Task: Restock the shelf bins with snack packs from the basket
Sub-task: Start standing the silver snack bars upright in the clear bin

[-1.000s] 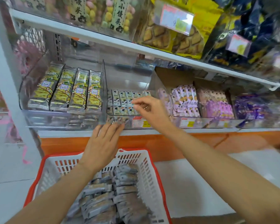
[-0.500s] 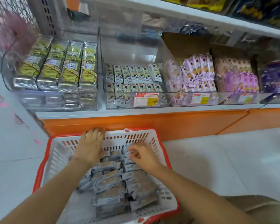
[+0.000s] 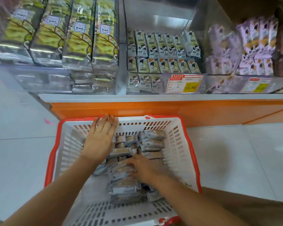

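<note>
Currently looking down on a white basket (image 3: 176, 141) with a red rim, standing on pale floor tiles (image 3: 23, 128) just in front of the orange shelf base (image 3: 137, 108). Laying the left hand (image 3: 99, 142) flat against the basket's far wall, fingers straight and pressed together, fingertips reaching the red rim. Reaching the right hand (image 3: 144, 170) down into the snack packs (image 3: 152, 142) piled across the basket's middle and right side. Bending its fingers onto the pile, but blurred: not possible to tell whether pinching a pack or merely touching.

Noting above, on the shelf, a clear middle bin (image 3: 153, 18) holding two neat rows of small cartoon-printed packs (image 3: 163, 46), filling only its front part. Noting an orange-and-yellow price label (image 3: 185, 84) on its front wall. Recording long yellow-green packs (image 3: 75, 38) in the bin to the left and purple packs (image 3: 258, 46) in the bin to the right.
</note>
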A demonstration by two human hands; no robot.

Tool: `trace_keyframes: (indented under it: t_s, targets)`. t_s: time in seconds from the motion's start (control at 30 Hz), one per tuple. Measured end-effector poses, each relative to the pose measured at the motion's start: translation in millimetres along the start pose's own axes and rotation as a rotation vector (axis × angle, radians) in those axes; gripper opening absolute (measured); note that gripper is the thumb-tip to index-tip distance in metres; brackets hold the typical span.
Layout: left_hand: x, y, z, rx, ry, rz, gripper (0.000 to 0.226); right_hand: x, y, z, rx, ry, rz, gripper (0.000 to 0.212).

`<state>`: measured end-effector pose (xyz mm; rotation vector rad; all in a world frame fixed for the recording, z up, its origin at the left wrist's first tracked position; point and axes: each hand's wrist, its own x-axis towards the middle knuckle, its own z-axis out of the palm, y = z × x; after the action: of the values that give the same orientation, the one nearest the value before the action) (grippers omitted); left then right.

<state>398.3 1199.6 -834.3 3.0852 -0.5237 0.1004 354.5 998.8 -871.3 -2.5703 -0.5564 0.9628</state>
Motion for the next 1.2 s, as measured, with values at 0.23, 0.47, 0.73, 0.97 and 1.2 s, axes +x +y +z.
trace_keyframes:
  t_s: [0.23,0.47,0.73,0.97,1.2]
  targets:
    - [1,-2,6,0.004,-0.006,-0.004,0.083,5,8,12,-0.106,0.049,-0.054,0.034]
    - [0,2,1,-0.041,-0.002,-0.012,0.087,-4,13,-9,0.098,0.114,-0.037,0.027]
    - [-4,26,-22,-0.456,-0.189,0.152,0.035,-39,7,-72,0.557,0.362,-0.005,0.026]
    - [-1,57,-76,-1.070,-0.285,-0.040,0.023,-76,-9,-119,0.816,0.581,-0.150,0.033]
    - [3,75,-116,-1.231,-0.133,-0.168,0.018,-107,-20,-139,0.926,0.631,-0.196,0.057]
